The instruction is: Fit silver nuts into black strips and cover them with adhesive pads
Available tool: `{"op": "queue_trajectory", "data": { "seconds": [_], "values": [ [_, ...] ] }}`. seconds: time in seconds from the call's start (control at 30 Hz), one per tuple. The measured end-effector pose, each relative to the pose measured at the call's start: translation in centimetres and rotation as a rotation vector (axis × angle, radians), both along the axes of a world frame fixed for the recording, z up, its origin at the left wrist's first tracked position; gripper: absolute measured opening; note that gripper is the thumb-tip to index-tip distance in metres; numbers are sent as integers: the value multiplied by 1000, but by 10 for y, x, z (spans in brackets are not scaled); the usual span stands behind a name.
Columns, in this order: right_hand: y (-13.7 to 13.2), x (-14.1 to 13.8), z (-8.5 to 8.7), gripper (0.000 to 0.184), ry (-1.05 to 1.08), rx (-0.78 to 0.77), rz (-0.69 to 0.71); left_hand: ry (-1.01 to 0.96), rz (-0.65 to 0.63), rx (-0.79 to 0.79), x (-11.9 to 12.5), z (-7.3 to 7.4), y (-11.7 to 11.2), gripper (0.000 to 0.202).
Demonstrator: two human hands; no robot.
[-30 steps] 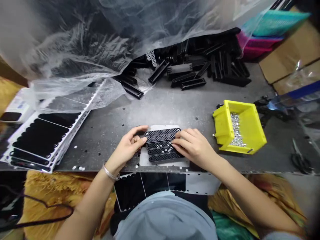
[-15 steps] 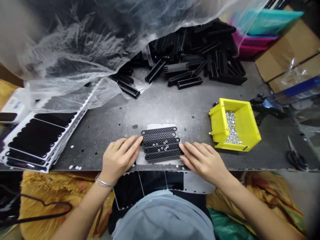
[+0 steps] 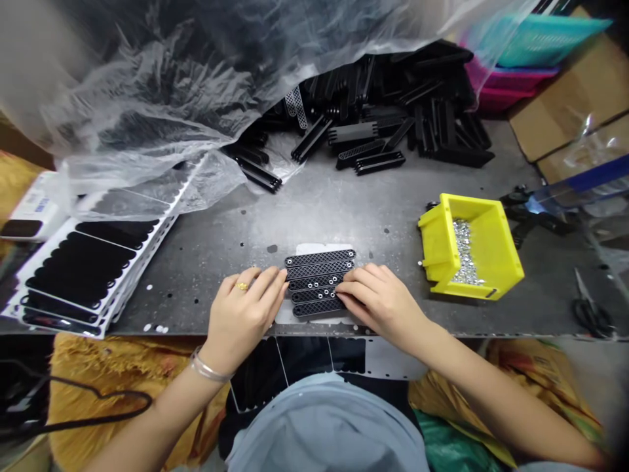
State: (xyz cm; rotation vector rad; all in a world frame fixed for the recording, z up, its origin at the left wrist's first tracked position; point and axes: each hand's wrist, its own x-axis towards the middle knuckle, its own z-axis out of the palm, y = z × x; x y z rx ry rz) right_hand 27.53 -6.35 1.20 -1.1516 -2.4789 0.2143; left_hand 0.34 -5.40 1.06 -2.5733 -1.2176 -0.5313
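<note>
Several black lattice-patterned plastic bars lie side by side on a white sheet near the table's front edge. Small silver rings that look like nuts are scattered over the middle bars. At the bars' left ends rests my left hand, its fingers stretched out and fingertips touching the ends; it wears a ring and a bracelet. My right hand reaches over the right part of the bars, thumb and fingers pinched together by the nuts. Whatever is between those fingertips is hidden.
A yellow bin of small silver parts stands to the right, with scissors beyond it. Black plastic parts are heaped at the back under clear plastic film. Sheets of black die-cut pieces are stacked at left.
My right hand has moved left from the bars' right end to over the nuts, its fingertips now pinched. My left hand stays at the left ends. The view has shifted slightly.
</note>
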Motion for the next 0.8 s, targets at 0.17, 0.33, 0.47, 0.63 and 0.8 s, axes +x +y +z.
{"op": "queue_trajectory", "data": {
  "seconds": [0.17,0.33,0.47,0.63,0.8],
  "values": [
    [4,4,0,16,43,-34,-14,-155,27,-170,2,1,19,10],
    [7,4,3,17,39,20,12,-278,15,-237,1,-5,19,11],
    [-4,18,7,14,-33,112,-33,-174,-98,-56,-7,-14,12,15],
    [-29,35,3,13,-132,248,-60,-90,-83,27,-13,-19,2,33],
    [-47,30,-5,20,-267,369,-23,-140,-48,-52,-3,-13,-4,29]
  ]
}}
